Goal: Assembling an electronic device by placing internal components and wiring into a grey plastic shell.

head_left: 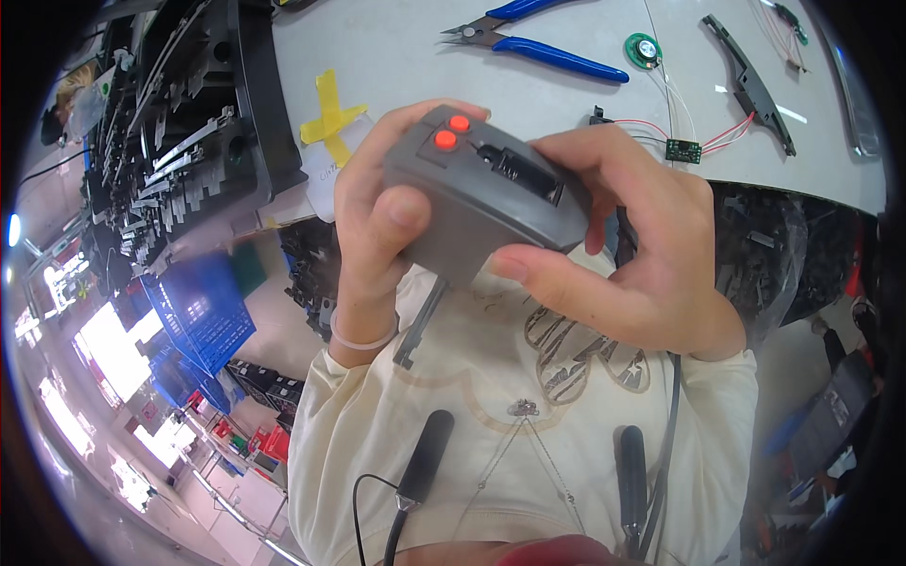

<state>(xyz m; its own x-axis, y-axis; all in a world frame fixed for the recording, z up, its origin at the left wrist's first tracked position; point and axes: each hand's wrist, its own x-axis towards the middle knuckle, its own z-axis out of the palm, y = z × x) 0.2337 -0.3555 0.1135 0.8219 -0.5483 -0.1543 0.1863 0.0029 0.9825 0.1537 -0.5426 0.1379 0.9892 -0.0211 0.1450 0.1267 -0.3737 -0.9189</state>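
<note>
I see both hands raised close to the camera, in front of the chest and off the near edge of the desk [396, 57], together gripping a grey plastic housing [486, 193]. The housing is a blocky, handheld shell with two round orange buttons [452, 132] side by side at its upper left end and a dark rectangular opening in its top face. A thin grey stalk sticks out from its underside, pointing down toward the cream sweatshirt [491, 424].

My left hand [377, 226] is closed around the housing's left end, thumb pressed on the near side, fingers curled over the far side behind the buttons. A pale band sits on that wrist. My right hand [632, 245] is closed around the right end, thumb lying along the lower edge and fingers wrapped over the top right corner.

On the white desk beyond the hands, blue-handled pliers [528, 38] lie toward the far edge. To their right sit a small round green speaker [643, 48] and, nearer the desk's front edge, a small green circuit board [682, 150] with red and white wires. A long black plastic strip [750, 85] lies toward the right side. A cross of yellow tape [329, 112] marks the desk's left edge, beside a black tray [255, 104] of dark parts.
</note>
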